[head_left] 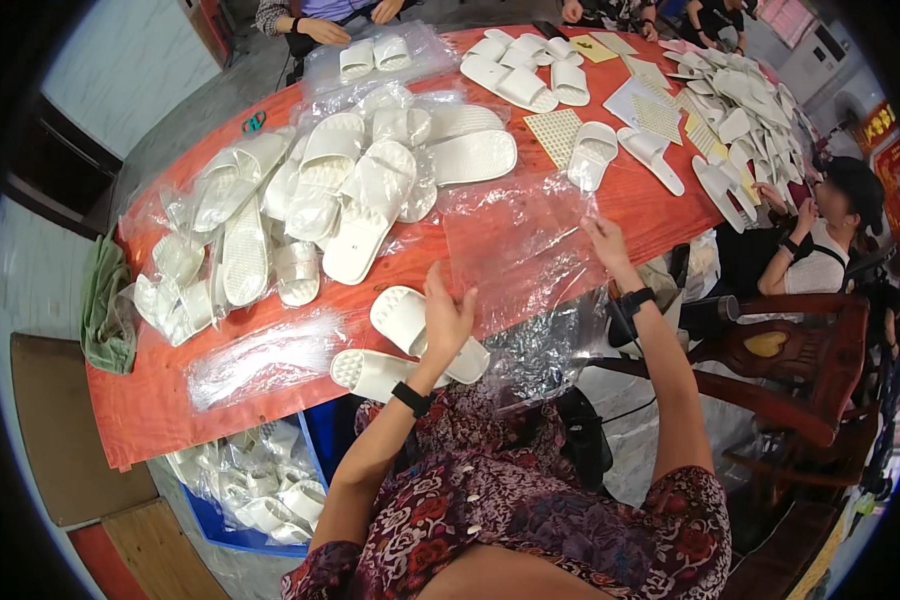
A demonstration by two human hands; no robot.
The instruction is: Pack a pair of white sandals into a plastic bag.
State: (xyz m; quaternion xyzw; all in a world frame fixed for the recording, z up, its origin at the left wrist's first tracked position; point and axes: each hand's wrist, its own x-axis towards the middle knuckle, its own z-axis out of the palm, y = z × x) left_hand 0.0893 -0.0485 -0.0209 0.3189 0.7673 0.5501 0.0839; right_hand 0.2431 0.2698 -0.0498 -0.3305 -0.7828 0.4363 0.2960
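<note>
My right hand (607,248) is closed on the right edge of a clear plastic bag (510,245), which lies flat over the red table (160,400). My left hand (449,318) is open, fingers stretched and thumb apart, above a pair of white slippers at the table's near edge. One slipper (398,315) runs partly beneath this hand; the other slipper (365,373) lies nearer to me. Whether the left palm touches them I cannot tell. More clear plastic bags (545,350) hang over the near edge, below the spread bag.
Bagged white slippers (335,180) are heaped left of centre. A bundle of clear plastic strips (265,360) lies in front of them. Loose slippers (745,110) pile up far right, beside yellow sticker sheets (555,135). A blue crate (240,535) holds slippers below the table. Co-workers sit around.
</note>
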